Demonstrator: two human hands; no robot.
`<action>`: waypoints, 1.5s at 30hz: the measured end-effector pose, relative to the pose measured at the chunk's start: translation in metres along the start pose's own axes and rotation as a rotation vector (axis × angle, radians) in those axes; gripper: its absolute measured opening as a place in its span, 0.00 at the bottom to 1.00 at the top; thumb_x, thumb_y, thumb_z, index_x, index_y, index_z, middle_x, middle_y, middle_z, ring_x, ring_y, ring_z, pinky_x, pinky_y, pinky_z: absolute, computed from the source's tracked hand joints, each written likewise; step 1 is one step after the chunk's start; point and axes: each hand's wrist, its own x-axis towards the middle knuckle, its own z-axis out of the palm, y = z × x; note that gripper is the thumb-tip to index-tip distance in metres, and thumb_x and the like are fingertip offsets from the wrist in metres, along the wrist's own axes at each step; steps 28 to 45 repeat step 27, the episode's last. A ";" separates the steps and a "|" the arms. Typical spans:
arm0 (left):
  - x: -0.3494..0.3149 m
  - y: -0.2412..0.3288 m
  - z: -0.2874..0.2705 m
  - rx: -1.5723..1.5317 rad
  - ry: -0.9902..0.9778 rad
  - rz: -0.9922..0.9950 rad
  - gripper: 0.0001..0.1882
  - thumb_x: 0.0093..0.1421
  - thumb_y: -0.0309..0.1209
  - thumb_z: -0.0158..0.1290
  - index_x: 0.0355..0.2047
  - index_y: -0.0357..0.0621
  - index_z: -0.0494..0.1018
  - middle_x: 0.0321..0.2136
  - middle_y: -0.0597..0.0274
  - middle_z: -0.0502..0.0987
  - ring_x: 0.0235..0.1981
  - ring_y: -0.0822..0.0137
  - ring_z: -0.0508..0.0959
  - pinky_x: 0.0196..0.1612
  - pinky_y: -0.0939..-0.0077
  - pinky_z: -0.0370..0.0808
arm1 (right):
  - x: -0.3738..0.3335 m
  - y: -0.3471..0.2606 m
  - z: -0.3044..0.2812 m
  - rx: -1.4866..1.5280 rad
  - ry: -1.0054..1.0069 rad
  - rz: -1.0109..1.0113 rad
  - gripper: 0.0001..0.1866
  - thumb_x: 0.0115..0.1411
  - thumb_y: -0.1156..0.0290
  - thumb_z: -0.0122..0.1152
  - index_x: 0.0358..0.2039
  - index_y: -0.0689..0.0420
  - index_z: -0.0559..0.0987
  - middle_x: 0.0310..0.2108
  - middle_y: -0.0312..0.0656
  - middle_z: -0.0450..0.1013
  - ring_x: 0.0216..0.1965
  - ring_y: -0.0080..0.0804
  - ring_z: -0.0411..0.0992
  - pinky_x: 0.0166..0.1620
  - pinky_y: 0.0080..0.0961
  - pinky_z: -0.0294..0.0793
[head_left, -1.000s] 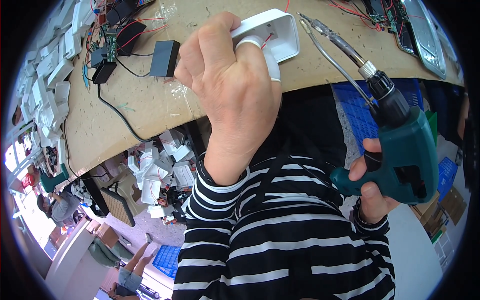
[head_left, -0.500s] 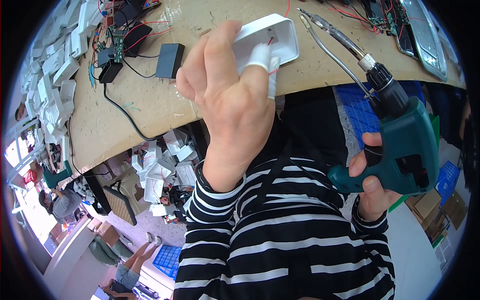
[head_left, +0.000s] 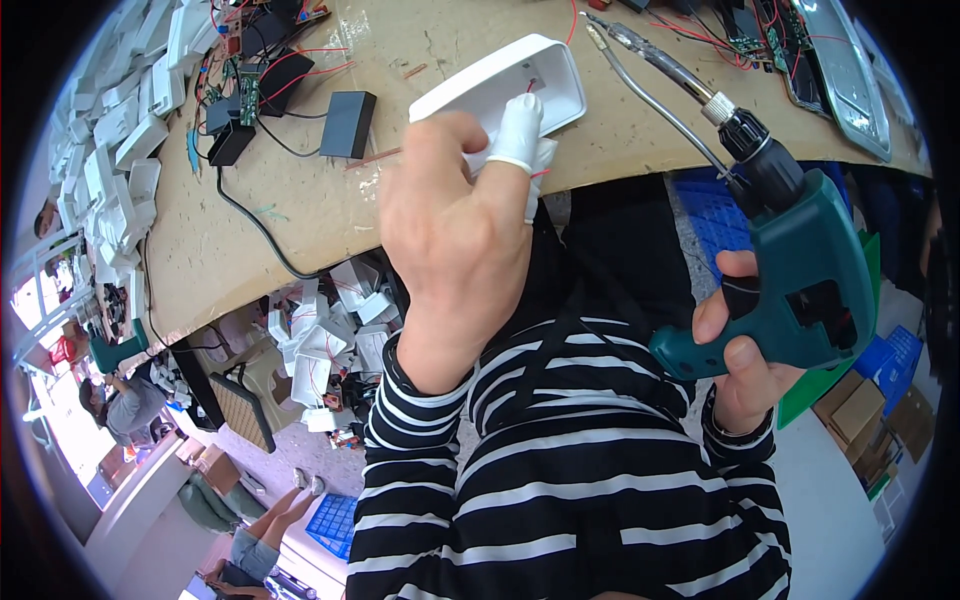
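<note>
My left hand [head_left: 450, 225] pinches the near wall of a white plastic housing [head_left: 555, 70] at the table's front edge. The white-covered thumb reaches inside it, and another white-covered finger is outside; the remaining fingers are bent. A short red wire [head_left: 531, 85] shows inside the housing by the thumb tip, and a bit of red shows beside the covered fingers. My right hand [head_left: 750, 385] grips a green pistol-shaped soldering gun [head_left: 815, 265], fingers around the handle. Its dark tip [head_left: 620, 35] and thin metal feed tube [head_left: 650, 105] point up-left, just right of the housing.
A small black box [head_left: 348, 125] lies left of my hand, near circuit boards with wires [head_left: 245, 95]. White housings [head_left: 120, 120] are heaped at far left, with more below the table [head_left: 310, 340]. A clear-fronted unit [head_left: 850, 90] lies far right. Other people [head_left: 125, 405] are in the background.
My left hand's raised fingers have curled down, and the hand and housing have shifted slightly left. The soldering gun has moved slightly left; my right hand still grips it.
</note>
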 end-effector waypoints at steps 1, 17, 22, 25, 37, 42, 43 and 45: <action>-0.001 0.002 -0.002 -0.033 -0.055 -0.004 0.16 0.39 0.26 0.57 0.33 0.46 0.77 0.28 0.63 0.69 0.25 0.64 0.69 0.26 0.72 0.64 | 0.000 0.000 0.000 0.005 -0.004 -0.003 0.35 0.47 0.72 0.59 0.53 0.70 0.55 0.42 0.60 0.66 0.23 0.28 0.71 0.24 0.19 0.73; -0.009 -0.005 -0.027 -0.781 -0.320 -0.430 0.16 0.49 0.16 0.55 0.41 0.33 0.72 0.28 0.59 0.75 0.28 0.73 0.75 0.32 0.83 0.72 | 0.004 0.003 0.002 0.009 -0.035 -0.031 0.35 0.48 0.73 0.58 0.54 0.68 0.55 0.43 0.61 0.65 0.24 0.28 0.71 0.25 0.19 0.73; -0.018 0.000 -0.017 -0.943 -0.158 -0.563 0.15 0.50 0.17 0.54 0.40 0.30 0.71 0.27 0.57 0.76 0.27 0.71 0.77 0.32 0.83 0.73 | 0.002 0.004 0.003 0.031 -0.019 -0.008 0.35 0.48 0.73 0.58 0.54 0.68 0.54 0.44 0.61 0.65 0.24 0.28 0.71 0.24 0.19 0.73; -0.019 -0.001 -0.014 -0.858 -0.083 -0.488 0.15 0.49 0.19 0.56 0.39 0.34 0.72 0.26 0.58 0.77 0.26 0.70 0.77 0.30 0.84 0.72 | 0.003 0.005 0.002 0.026 -0.028 -0.026 0.35 0.48 0.72 0.58 0.54 0.68 0.54 0.44 0.62 0.65 0.25 0.28 0.71 0.24 0.19 0.73; -0.018 0.000 -0.014 -0.725 -0.084 -0.412 0.13 0.50 0.23 0.58 0.38 0.39 0.74 0.26 0.61 0.78 0.27 0.68 0.79 0.32 0.83 0.74 | 0.003 0.005 0.001 0.018 -0.030 -0.020 0.35 0.49 0.72 0.58 0.55 0.68 0.53 0.44 0.62 0.64 0.25 0.29 0.71 0.24 0.19 0.73; -0.018 0.000 -0.014 -0.725 -0.084 -0.412 0.13 0.50 0.23 0.58 0.38 0.39 0.74 0.26 0.61 0.78 0.27 0.68 0.79 0.32 0.83 0.74 | 0.003 0.005 0.001 0.018 -0.030 -0.020 0.35 0.49 0.72 0.58 0.55 0.68 0.53 0.44 0.62 0.64 0.25 0.29 0.71 0.24 0.19 0.73; -0.018 0.000 -0.014 -0.725 -0.084 -0.412 0.13 0.50 0.23 0.58 0.38 0.39 0.74 0.26 0.61 0.78 0.27 0.68 0.79 0.32 0.83 0.74 | 0.003 0.005 0.001 0.018 -0.030 -0.020 0.35 0.49 0.72 0.58 0.55 0.68 0.53 0.44 0.62 0.64 0.25 0.29 0.71 0.24 0.19 0.73; -0.018 0.000 -0.014 -0.725 -0.084 -0.412 0.13 0.50 0.23 0.58 0.38 0.39 0.74 0.26 0.61 0.78 0.27 0.68 0.79 0.32 0.83 0.74 | 0.003 0.005 0.001 0.018 -0.030 -0.020 0.35 0.49 0.72 0.58 0.55 0.68 0.53 0.44 0.62 0.64 0.25 0.29 0.71 0.24 0.19 0.73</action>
